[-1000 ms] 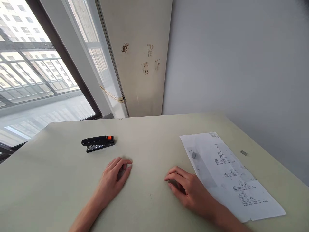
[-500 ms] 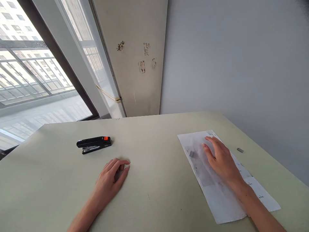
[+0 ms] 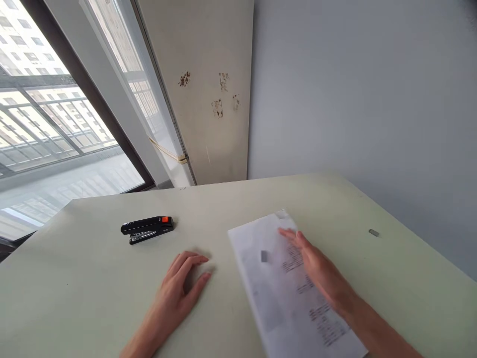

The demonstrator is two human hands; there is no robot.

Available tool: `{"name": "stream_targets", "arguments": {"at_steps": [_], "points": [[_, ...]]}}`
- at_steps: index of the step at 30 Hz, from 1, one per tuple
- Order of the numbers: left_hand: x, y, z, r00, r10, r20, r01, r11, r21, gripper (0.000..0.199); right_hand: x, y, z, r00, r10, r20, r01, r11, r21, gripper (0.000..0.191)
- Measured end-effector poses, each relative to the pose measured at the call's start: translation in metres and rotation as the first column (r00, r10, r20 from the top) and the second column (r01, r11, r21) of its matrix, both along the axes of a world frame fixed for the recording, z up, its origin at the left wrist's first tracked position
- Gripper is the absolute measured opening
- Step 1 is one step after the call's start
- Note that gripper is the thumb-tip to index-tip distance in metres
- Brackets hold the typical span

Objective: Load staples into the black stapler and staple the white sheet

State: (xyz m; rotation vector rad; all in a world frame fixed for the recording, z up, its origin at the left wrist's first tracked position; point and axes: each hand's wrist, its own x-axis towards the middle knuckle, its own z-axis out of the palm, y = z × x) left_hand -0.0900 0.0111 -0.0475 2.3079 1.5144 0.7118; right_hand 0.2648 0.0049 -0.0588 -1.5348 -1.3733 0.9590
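A sheet of printed white paper, perhaps more than one sheet, lies on the right half of the table. On its left part sits a small grey block that looks like a strip of staples. My right hand is over the paper's right side, fingers stretched out and slightly blurred; the palm hides some of the print. To the left, my left hand rests on the tabletop with thumb and fingers apart, holding nothing. Beyond it lies a black stapler with an orange patch.
Another small grey piece lies on the pale table near its right edge. Behind the table stand a grey wall and a stained cream panel. A window is at the left.
The paper has slid left toward my left hand, with the grey block on it. My right hand moved left along with it. My left hand's fingers have spread slightly.
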Motion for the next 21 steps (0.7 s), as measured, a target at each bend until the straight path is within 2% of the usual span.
{"name": "stream_targets", "arguments": {"at_steps": [1, 3, 6, 8, 12, 17, 21], "points": [[0.004, -0.004, 0.0, 0.999, -0.033, 0.01, 0.033, 0.999, -0.009, 0.031, -0.01, -0.008, 0.008, 0.988, 0.054, -0.143, -0.066, 0.995, -0.079, 0.062], [0.011, -0.011, 0.0, 0.993, -0.122, -0.008, 0.122, 0.992, -0.012, 0.053, -0.025, -0.021, 0.02, 0.955, 0.094, -0.28, -0.128, 0.986, -0.107, 0.057], [0.019, -0.016, -0.001, 0.97, -0.218, -0.105, 0.219, 0.976, 0.004, 0.104, -0.035, -0.028, 0.025, 0.943, 0.042, -0.329, -0.072, 0.994, -0.079, 0.047], [0.019, -0.015, -0.002, 0.961, -0.221, -0.167, 0.226, 0.974, 0.012, 0.12, -0.036, -0.025, 0.02, 0.937, 0.003, -0.35, -0.027, 0.997, -0.066, 0.044], [0.011, -0.01, -0.003, 0.946, -0.22, -0.236, 0.23, 0.973, 0.015, 0.118, -0.035, -0.018, 0.008, 0.944, -0.056, -0.325, 0.041, 0.998, -0.054, 0.043], [-0.016, -0.017, -0.001, 0.939, -0.219, -0.264, 0.234, 0.972, 0.028, 0.108, -0.037, -0.021, 0.009, 0.968, 0.016, -0.248, -0.03, 0.998, -0.049, 0.046], [-0.052, -0.034, 0.003, 0.982, -0.068, -0.179, 0.08, 0.995, 0.06, 0.09, -0.041, -0.025, 0.012, 0.976, 0.091, -0.197, -0.101, 0.994, -0.04, 0.048]]}}
